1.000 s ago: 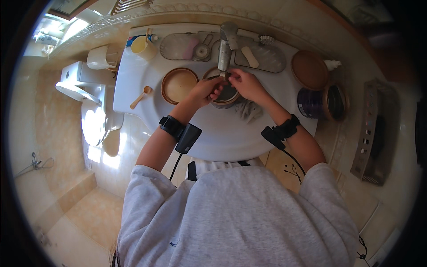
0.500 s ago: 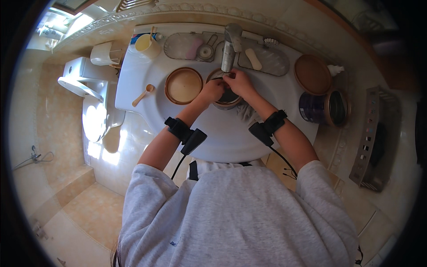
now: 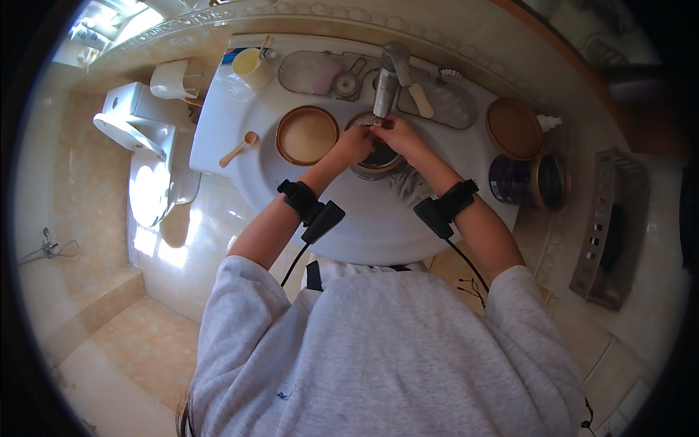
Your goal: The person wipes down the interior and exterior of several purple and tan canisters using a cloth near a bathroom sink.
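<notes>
My left hand (image 3: 356,145) and my right hand (image 3: 400,137) meet over an open round can (image 3: 373,173) in the washbasin (image 3: 331,226). Both have their fingers drawn together, with the fingertips close to each other near the can's far rim. Whatever lies between them is too small and hidden to make out. Just above my fingers is the spout of a metal faucet (image 3: 386,91). A tan round lid (image 3: 307,135) lies to the left of the can. Crumpled grey cloth (image 3: 409,186) rests against the can's right side, under my right forearm.
A wooden scoop (image 3: 239,148) lies on the counter's left, with a pale yellow cup (image 3: 253,71) behind it. Soap trays (image 3: 298,71) flank the faucet. At right are another brown lid (image 3: 514,128), a dark can on its side (image 3: 520,180) and a grey plastic basket (image 3: 608,233).
The whole view has shifted slightly, moving the basin things a little to the right. My hands stay over the can, their fingertips still together, with only small finger movement.
</notes>
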Tool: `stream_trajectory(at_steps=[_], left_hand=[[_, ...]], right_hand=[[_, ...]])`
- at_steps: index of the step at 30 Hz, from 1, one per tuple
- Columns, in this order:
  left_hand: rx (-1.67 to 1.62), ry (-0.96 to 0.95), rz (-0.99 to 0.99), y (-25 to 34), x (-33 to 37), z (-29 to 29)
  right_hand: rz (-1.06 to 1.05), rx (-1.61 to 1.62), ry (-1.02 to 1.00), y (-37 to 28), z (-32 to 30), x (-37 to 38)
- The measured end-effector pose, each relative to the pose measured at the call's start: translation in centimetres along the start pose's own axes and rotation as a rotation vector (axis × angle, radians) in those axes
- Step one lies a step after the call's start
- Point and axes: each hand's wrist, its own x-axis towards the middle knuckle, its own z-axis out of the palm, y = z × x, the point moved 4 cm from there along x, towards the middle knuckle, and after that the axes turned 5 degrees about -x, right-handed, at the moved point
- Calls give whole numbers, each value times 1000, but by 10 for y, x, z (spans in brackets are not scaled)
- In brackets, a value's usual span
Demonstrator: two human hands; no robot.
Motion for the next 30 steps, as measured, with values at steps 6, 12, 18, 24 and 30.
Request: stream_trajectory(at_steps=[6,12,18,24,30], left_hand=[[-211,-12,-121,7,-7,-8],[-287,-61,-171,0,-3,-20],[-462,-144,-191,-7,3,-15],[-441,-171,-195,-7,1,-17],[-383,-97,-209,-4,1,-14]], right_hand=[[106,216,6,0,-3,1],[127,175,-82,-17,-8,-11],[21,56,-10,-18,-7,-14],[87,108,-11,-15,-4,-9],[-32,21,71,-11,-6,-5]])
